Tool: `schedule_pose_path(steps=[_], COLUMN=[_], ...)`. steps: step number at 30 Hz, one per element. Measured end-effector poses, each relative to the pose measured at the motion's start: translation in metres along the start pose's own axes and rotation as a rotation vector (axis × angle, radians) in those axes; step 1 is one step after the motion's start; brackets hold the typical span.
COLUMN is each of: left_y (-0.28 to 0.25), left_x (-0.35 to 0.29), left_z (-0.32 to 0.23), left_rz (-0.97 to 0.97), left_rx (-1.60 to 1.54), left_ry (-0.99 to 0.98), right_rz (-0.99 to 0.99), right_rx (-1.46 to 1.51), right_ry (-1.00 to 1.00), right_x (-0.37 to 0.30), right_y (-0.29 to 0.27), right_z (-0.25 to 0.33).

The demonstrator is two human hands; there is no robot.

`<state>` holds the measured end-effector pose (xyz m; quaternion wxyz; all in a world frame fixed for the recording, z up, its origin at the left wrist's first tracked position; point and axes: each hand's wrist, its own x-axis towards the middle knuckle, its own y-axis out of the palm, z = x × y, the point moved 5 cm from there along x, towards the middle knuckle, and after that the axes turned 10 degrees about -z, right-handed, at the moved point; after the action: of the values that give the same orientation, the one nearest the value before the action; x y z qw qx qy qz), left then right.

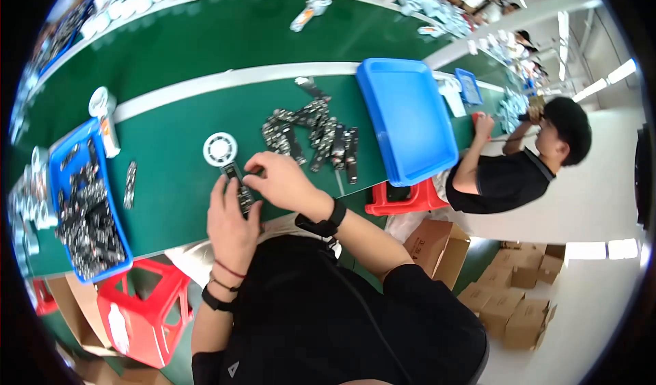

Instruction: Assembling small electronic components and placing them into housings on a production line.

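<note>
A small handheld fan with a round white head (220,150) lies in front of me on the green table. Its narrow handle (236,180) looks dark, with black and silver parts along it. My left hand (234,224) closes round the lower handle, fingers on one side and thumb on the other. My right hand (283,183) is beside the handle's upper part, fingers curled and thumb bent toward it; whatever is between them is too small to tell. Beyond my right hand sits a loose pile of dark strip-like parts (318,128), black with silvery bits.
At the left, a blue tray (113,214) holds many similar strips; one strip (130,185) lies beside it. Another white fan (104,115) rests at its far edge. Stacked blue trays (410,125) stand at the right. Beyond them sits a co-worker (509,180) in black. Red stools (147,310) flank me.
</note>
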<state>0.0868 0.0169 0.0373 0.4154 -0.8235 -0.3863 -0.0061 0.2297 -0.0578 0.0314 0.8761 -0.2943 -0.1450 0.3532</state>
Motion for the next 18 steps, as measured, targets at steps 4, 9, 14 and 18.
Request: schedule_pose_path(steps=[4,9,14,18], left_y=[0.008,0.047,0.044,0.019], left_x=[0.075,0.229,0.301,0.261], left_z=[0.053,0.113,0.188,0.127], left_rz=[-0.021,-0.08,-0.079,-0.285], left_rx=[0.132,0.257,0.351,0.375], left_ry=[0.099,0.141,0.028,0.316], right_rz=[-0.402,-0.307,-0.443,-0.589], right_rx=[-0.461,-0.849,-0.591,-0.369], right_ry=[-0.241,-0.119,-0.231,-0.189], right_x=[0.021,0.027,0.026,0.011], right_y=[-0.064,-0.089,-0.082,-0.108], right_z=[0.001,-0.053,-0.037,-0.018])
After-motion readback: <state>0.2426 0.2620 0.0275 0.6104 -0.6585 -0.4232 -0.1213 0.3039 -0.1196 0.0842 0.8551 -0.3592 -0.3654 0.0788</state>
